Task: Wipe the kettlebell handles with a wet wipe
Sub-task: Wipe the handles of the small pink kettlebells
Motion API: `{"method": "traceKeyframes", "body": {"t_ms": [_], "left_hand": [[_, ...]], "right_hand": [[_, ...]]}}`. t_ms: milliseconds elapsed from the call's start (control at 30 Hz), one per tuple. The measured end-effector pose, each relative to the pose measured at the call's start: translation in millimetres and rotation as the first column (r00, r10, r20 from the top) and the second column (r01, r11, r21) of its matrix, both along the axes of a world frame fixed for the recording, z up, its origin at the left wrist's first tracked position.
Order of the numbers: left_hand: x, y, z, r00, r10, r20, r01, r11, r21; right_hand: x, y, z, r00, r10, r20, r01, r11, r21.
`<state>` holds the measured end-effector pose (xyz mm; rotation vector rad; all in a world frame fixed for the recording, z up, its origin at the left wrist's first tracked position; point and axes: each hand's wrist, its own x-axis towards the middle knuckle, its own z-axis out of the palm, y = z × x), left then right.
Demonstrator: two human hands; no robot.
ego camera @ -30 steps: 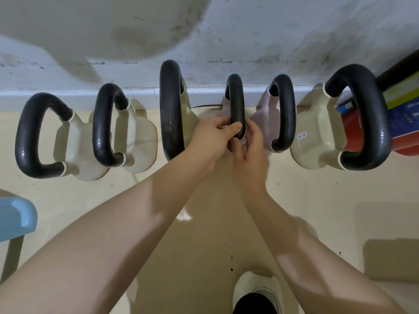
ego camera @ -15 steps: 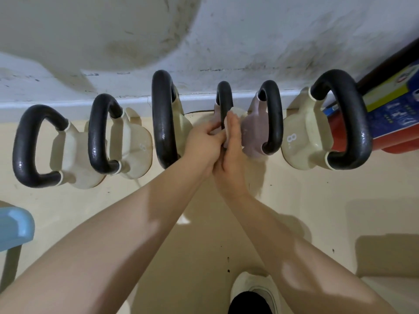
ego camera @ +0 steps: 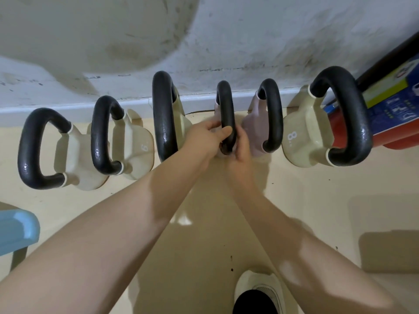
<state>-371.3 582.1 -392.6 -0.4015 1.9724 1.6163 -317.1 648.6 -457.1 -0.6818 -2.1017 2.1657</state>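
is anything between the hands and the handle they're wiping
Nothing visible does. The left hand and right hand are already on the fourth kettlebell's handle, with the neighbouring handles clear to either side.

six kettlebells stand in a row, every handle (ego camera: pixel 225 114) glossy black. the two bells at nine o'clock (ego camera: pixel 77 159) are cream, as is the third (ego camera: pixel 181 118) near eleven o'clock. the middle pair (ego camera: pixel 252 132) at twelve to one o'clock are pale dusty pink. the bell at two o'clock (ego camera: pixel 303 137) is cream with a white "8". the floor (ego camera: pixel 317 200) is pale yellow-beige with dark specks; the wall (ego camera: pixel 249 37) is white, smudged grey. a red cylinder (ego camera: pixel 390 137) at three o'clock carries a blue and yellow label. a light blue stool (ego camera: pixel 15 232) sits at eight o'clock; a white shoe (ego camera: pixel 258 284) with black at the ankle shows at six o'clock.
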Motion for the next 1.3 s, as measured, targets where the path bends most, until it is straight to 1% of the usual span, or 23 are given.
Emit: {"method": "traceKeyframes", "body": {"t_ms": [67, 100, 200, 267, 300, 400, 467, 533, 600, 667, 700, 733, 767, 833, 900, 1000, 1033, 1067, 1100, 1133, 1200, 1233, 1300], "left_hand": [[-0.5, -0.8, -1.4, 1.000, -0.003, 0.010, 0.003, 1.000, -0.008], [-0.5, -1.2, -2.1, 1.000, -0.002, 0.013, 0.002, 1.000, -0.005], [0.7, -0.7, -4.5, 1.000, 0.006, 0.000, -0.006, 1.000, 0.006], [2.0, -0.2, -6.5, 1.000, 0.010, -0.009, -0.010, 1.000, -0.004], [1.5, -0.6, -7.1, 1.000, 0.008, -0.007, -0.008, 1.000, -0.015], [-1.9, -3.1, -7.9, 1.000, -0.002, 0.023, 0.003, 0.999, -0.035], [-4.4, -3.7, -8.3, 0.998, -0.017, 0.053, 0.019, 0.999, -0.038], [-5.8, -4.2, -9.2, 0.996, 0.000, 0.090, 0.003, 0.999, -0.034], [-6.3, -3.5, -8.5, 0.992, 0.028, 0.126, -0.025, 0.999, -0.025], [-4.7, -3.3, -6.5, 0.988, 0.043, 0.145, -0.041, 0.999, -0.017], [-3.5, -4.3, -6.7, 0.987, 0.061, 0.149, -0.062, 0.998, -0.003], [-1.7, -5.9, -5.5, 0.983, 0.099, 0.154, -0.103, 0.994, 0.017], [0.3, -8.2, -2.4, 0.972, 0.150, 0.181, -0.159, 0.987, 0.038], [4.0, -11.9, 4.2, 0.929, 0.245, 0.277, -0.285, 0.952, 0.114], [6.7, -10.4, 7.1, 0.901, 0.274, 0.337, -0.351, 0.916, 0.194], [13.6, -3.9, 18.1, 0.908, 0.243, 0.341, -0.341, 0.902, 0.266], [15.3, -1.9, 22.1, 0.914, 0.228, 0.336, -0.327, 0.903, 0.279], [15.6, -0.7, 22.7, 0.927, 0.210, 0.312, -0.300, 0.914, 0.274], [16.5, -0.5, 24.6, 0.941, 0.190, 0.280, -0.264, 0.930, 0.256], [17.5, -1.6, 24.7, 0.952, 0.187, 0.241, -0.241, 0.945, 0.221], [18.7, -6.0, 23.3, 0.954, 0.232, 0.191, -0.263, 0.951, 0.161], [19.8, -7.9, 21.9, 0.952, 0.245, 0.183, -0.275, 0.948, 0.159], [22.6, -9.8, 17.3, 0.941, 0.272, 0.203, -0.310, 0.931, 0.191]], "right_hand": [[19.5, -2.9, -12.6, 0.998, 0.056, -0.004, -0.055, 0.990, 0.128], [19.5, -1.4, -16.8, 0.999, 0.045, -0.001, -0.044, 0.986, 0.163], [-0.6, -0.1, -2.6, 0.998, -0.058, -0.023, 0.060, 0.993, 0.104], [-7.1, -1.1, 7.3, 0.995, -0.086, -0.048, 0.090, 0.993, 0.079], [-4.2, -1.1, 10.3, 0.996, -0.077, -0.047, 0.082, 0.991, 0.104], [5.6, 0.0, 6.6, 0.999, -0.050, 0.013, 0.045, 0.966, 0.256], [2.6, 5.4, 0.1, 0.992, -0.117, 0.036, 0.100, 0.944, 0.314], [0.9, 11.1, -0.7, 0.992, -0.125, -0.013, 0.115, 0.861, 0.496], [5.1, 11.3, 3.0, 0.997, -0.029, -0.073, 0.067, 0.809, 0.583], [6.9, 10.9, -0.8, 0.984, 0.153, -0.088, -0.042, 0.686, 0.726], [6.2, 10.5, -1.6, 0.969, 0.230, -0.087, -0.064, 0.580, 0.812], [5.3, 14.4, -5.7, 0.959, 0.265, -0.102, -0.066, 0.559, 0.827], [4.7, 18.9, -9.1, 0.928, 0.350, -0.128, -0.071, 0.504, 0.861], [-0.2, 33.4, -19.1, 0.827, 0.543, -0.146, -0.006, 0.267, 0.964], [-9.8, 51.5, -21.3, 0.734, 0.670, -0.109, 0.034, 0.125, 0.992], [-22.7, 64.9, -14.8, 0.675, 0.736, -0.045, 0.176, -0.102, 0.979], [-23.7, 66.0, -14.5, 0.664, 0.747, -0.017, 0.201, -0.157, 0.967], [-22.5, 65.0, -15.4, 0.639, 0.769, 0.004, 0.196, -0.167, 0.966], [-20.7, 64.5, -17.4, 0.587, 0.809, 0.041, 0.183, -0.182, 0.966], [-17.2, 65.8, -19.1, 0.506, 0.854, 0.119, 0.167, -0.232, 0.958], [-15.6, 74.9, -18.6, 0.355, 0.891, 0.283, 0.166, -0.357, 0.919], [-18.3, 80.9, -16.5, 0.320, 0.890, 0.323, 0.180, -0.392, 0.902], [-23.9, 86.3, -11.6, 0.336, 0.882, 0.330, 0.229, -0.416, 0.880]]}}
